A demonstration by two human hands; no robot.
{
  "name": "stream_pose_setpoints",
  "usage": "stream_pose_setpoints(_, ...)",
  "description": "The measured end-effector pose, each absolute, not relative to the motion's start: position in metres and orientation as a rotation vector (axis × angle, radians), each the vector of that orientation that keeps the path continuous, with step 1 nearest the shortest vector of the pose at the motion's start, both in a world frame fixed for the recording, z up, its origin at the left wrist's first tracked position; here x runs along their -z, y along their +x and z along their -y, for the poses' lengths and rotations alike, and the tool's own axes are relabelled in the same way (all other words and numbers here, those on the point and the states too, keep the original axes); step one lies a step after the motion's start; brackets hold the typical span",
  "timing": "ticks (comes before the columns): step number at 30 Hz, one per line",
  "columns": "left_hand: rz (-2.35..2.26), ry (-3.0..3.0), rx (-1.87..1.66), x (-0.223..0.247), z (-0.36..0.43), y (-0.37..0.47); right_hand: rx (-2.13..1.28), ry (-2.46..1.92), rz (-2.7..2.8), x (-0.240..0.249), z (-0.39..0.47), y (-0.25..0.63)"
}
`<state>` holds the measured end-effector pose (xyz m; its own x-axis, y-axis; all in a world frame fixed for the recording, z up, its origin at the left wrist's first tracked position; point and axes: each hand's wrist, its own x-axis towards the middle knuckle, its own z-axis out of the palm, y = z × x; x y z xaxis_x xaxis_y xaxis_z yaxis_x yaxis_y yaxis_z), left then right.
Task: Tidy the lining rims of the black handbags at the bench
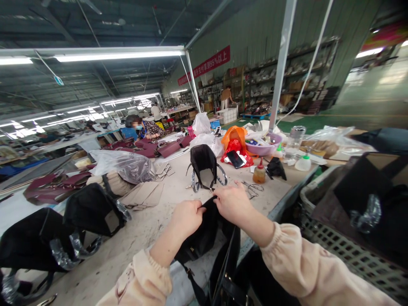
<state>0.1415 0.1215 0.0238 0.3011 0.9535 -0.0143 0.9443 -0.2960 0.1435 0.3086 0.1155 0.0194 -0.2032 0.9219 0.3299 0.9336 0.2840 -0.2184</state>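
Note:
A black bag (200,238) hangs at the table's front edge, gripped by its upper edge. My left hand (186,221) pinches that edge between thumb and curled fingers. Close beside it, my right hand (234,203) is closed on the same edge, a little to the right. Black straps with metal fittings dangle below. Just beyond my hands another black bag (204,163) stands on the table, its handles wrapped in clear plastic. Scissors (253,188) and a bottle of amber liquid (259,173) lie and stand to the right of my right hand.
Several black bags (95,208) sit at left, near beige panels (143,194) and maroon pieces (57,187). A phone (235,159), a purple basin (264,146) and a white squeeze bottle (302,163) are at the back right. A crate (344,246) stands at right. A masked co-worker (148,128) sits farther off.

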Motion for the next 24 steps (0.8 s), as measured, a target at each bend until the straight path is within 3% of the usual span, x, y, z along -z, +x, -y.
stream_pose_setpoints(24,-1.742,2.489,-0.016,-0.0294,-0.1253,0.1466,0.028,-1.664,2.135,-0.0180,-0.1175,0.3091)
